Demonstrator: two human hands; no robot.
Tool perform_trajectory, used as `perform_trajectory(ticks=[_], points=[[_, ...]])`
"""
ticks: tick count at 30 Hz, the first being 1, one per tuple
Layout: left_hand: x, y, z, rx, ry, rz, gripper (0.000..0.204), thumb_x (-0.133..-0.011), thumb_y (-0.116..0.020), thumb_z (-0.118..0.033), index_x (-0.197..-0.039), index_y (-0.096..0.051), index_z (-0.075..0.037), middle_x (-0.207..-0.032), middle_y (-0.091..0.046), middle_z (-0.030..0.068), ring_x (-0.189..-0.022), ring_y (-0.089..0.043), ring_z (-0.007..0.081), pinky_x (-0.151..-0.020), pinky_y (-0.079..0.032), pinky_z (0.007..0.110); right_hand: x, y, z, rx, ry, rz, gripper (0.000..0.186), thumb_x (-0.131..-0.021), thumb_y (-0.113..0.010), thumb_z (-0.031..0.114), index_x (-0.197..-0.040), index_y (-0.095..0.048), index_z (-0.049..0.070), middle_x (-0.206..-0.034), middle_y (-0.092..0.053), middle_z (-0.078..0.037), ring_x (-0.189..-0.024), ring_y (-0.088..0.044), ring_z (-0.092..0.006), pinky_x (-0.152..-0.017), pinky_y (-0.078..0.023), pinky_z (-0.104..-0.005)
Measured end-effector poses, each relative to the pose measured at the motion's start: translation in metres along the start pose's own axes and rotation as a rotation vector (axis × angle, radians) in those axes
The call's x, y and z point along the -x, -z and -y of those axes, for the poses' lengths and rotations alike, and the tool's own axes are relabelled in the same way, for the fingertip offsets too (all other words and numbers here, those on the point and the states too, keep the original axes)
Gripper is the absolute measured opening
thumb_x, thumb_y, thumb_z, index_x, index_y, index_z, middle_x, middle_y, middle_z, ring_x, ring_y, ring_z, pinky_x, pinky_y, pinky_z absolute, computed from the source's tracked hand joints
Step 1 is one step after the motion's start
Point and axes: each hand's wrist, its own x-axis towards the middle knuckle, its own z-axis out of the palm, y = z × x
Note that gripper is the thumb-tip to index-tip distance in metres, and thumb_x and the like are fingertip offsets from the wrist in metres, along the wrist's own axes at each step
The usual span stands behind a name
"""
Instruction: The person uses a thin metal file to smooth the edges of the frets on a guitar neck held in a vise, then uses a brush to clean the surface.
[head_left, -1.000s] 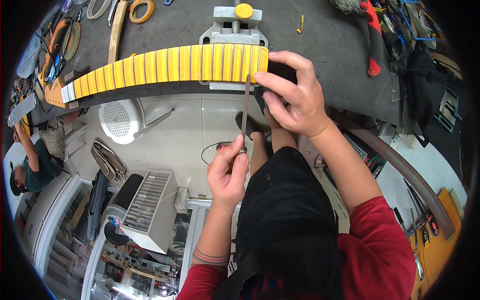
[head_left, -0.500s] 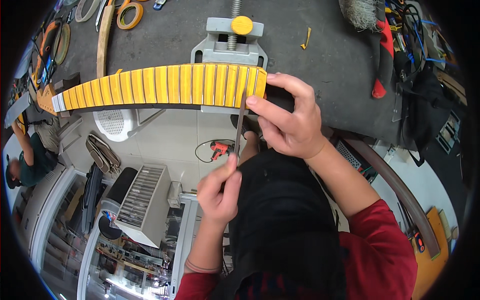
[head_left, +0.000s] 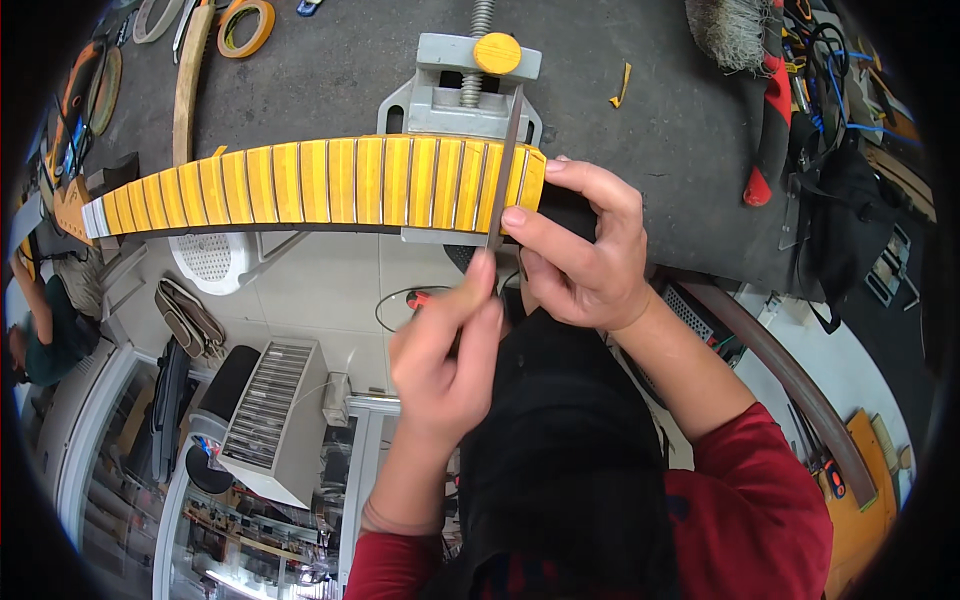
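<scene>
A guitar neck [head_left: 286, 185], its fretboard covered in yellow tape between metal frets, lies across a grey metal vise [head_left: 436, 98] at the bench edge. My left hand [head_left: 445, 360], slightly blurred, grips a long flat file [head_left: 508, 150], which lies across the frets near the neck's right end and reaches over the vise. My right hand [head_left: 590, 255] holds that end of the neck, index finger at the end and another fingertip beside the file. The headstock [head_left: 70, 205] is at the left.
The dark bench [head_left: 670, 160] carries tape rolls [head_left: 247, 28], a wooden strip [head_left: 192, 80], a red-and-black tool [head_left: 775, 110] and cluttered cables at right. Below are a white stool [head_left: 205, 260], a slatted box [head_left: 265, 410] and, at far left, another person [head_left: 45, 340].
The file has been pushed forward across the frets by my left hand, its tip now above the vise. Neck, vise and right hand appear lower in the picture than a second ago.
</scene>
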Motion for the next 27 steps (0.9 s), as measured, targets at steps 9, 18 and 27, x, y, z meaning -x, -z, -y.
perform_trajectory(ticks=[9,18,27], points=[[0.057,0.021,0.028,-0.006,-0.079,0.020,0.032,-0.097,-0.067,0.014,-0.129,-0.072,0.011,-0.103,-0.081,0.0214,-0.078,-0.074,0.0177,-0.074,-0.059,0.030,-0.001,0.000,0.001,0.014,0.001,0.008,0.065,-0.070,-0.081,0.002,-0.130,-0.079,0.028,-0.140,-0.059,-0.012,-0.120,-0.069,-0.0298,-0.089,-0.063,-0.0373],[0.033,0.010,0.018,0.018,-0.046,0.019,0.031,-0.099,-0.068,0.011,-0.130,-0.072,0.010,-0.101,-0.080,0.0191,-0.081,-0.075,0.0172,-0.074,-0.059,0.030,0.002,0.000,0.000,0.014,-0.008,-0.019,0.066,-0.069,-0.079,0.001,-0.130,-0.079,0.027,-0.140,-0.060,-0.012,-0.119,-0.069,-0.0302,-0.093,-0.063,-0.0400],[-0.001,-0.001,-0.003,-0.010,0.057,0.030,0.029,-0.097,-0.069,0.010,-0.126,-0.072,0.011,-0.110,-0.081,0.0246,-0.089,-0.081,0.0231,-0.082,-0.061,0.032,0.002,0.002,0.000,-0.005,-0.017,0.014,0.064,-0.070,-0.079,0.005,-0.131,-0.079,0.024,-0.140,-0.060,-0.012,-0.126,-0.065,-0.0282,-0.107,-0.061,-0.0452]])
